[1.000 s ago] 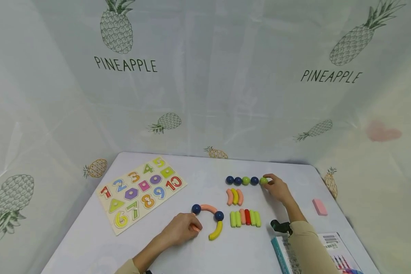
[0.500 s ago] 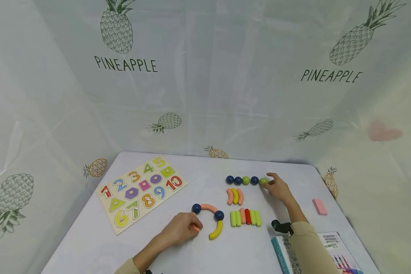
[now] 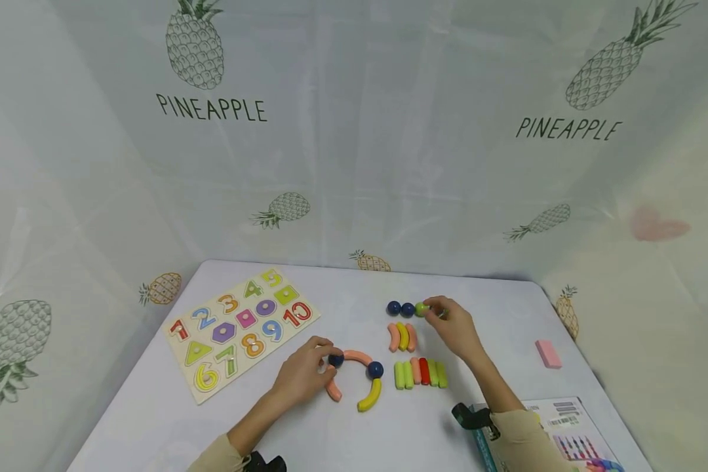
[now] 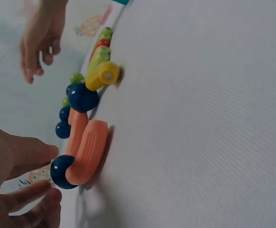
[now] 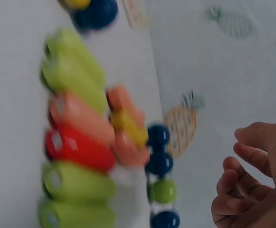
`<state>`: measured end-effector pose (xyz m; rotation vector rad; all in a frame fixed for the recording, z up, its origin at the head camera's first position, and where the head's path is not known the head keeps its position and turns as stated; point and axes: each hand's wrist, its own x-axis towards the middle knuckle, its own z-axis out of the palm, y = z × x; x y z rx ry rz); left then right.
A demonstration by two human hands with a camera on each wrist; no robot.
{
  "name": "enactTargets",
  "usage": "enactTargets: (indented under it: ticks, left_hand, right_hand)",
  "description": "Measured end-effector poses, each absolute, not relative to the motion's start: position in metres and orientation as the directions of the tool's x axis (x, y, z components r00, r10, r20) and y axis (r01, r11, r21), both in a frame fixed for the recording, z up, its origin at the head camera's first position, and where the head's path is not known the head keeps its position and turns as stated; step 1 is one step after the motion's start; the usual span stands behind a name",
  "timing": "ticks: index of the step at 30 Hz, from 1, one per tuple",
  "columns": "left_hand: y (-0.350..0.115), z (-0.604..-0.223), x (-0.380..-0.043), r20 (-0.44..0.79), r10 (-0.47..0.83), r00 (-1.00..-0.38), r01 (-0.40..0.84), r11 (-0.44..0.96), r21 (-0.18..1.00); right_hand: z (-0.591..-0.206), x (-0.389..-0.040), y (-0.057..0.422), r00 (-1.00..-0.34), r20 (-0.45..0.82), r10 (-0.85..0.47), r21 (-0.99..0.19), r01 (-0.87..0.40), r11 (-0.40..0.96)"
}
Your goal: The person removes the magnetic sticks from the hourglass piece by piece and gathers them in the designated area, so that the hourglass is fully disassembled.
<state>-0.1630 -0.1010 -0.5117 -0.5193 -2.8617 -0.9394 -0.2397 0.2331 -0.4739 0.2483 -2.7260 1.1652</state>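
My left hand [image 3: 299, 373] pinches a dark blue ball [image 4: 62, 172] between thumb and fingers, at the left corner of an arch. From that ball a curved pink stick [image 3: 334, 391] runs toward me, and another pink stick [image 3: 356, 356] reaches a second dark blue ball [image 3: 375, 370]. A curved yellow stick [image 3: 370, 396] hangs off the second ball. My right hand [image 3: 457, 328] hovers over a row of blue and green balls, its fingers loosely bent with nothing between them in the right wrist view. In the head view it mostly hides the row's right end, including the end green ball [image 4: 76, 77].
Below the ball row lie short curved sticks [image 3: 402, 336] and several straight green, pink and red sticks [image 3: 425, 372]. A number puzzle board [image 3: 244, 334] lies at the left. A pink block [image 3: 548, 354] and a printed box [image 3: 572, 429] are at the right.
My left hand has let go of the curved pink stick and moved up to the dark blue ball. My right hand has left the end green ball and moved left along the row.
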Motion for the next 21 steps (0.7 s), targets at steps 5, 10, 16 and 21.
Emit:
enactTargets:
  ticks: [5,10,16,21]
  left_hand:
    - [-0.101,-0.515,-0.167,0.119,0.294,-0.948,0.306,0.754,0.582]
    - [-0.102,-0.515,-0.169,0.106,0.286,-0.952,0.292,0.757,0.585]
    - [-0.103,-0.514,-0.168,0.105,0.291,-0.951,0.295,0.748,0.595]
    - [-0.105,-0.514,-0.168,0.105,0.293,-0.95,0.293,0.73,0.617]
  right_hand:
    - [-0.473,-0.211,0.192,-0.96,0.144,-0.24,-0.733,-0.266,0.626]
    - [-0.481,-0.19,0.161,-0.905,0.09,-0.415,-0.723,-0.346,0.598]
    - [-0.494,-0.173,0.135,-0.822,-0.012,-0.57,-0.727,-0.383,0.569]
    - [-0.501,-0.163,0.115,-0.759,-0.048,-0.649,-0.687,-0.446,0.574]
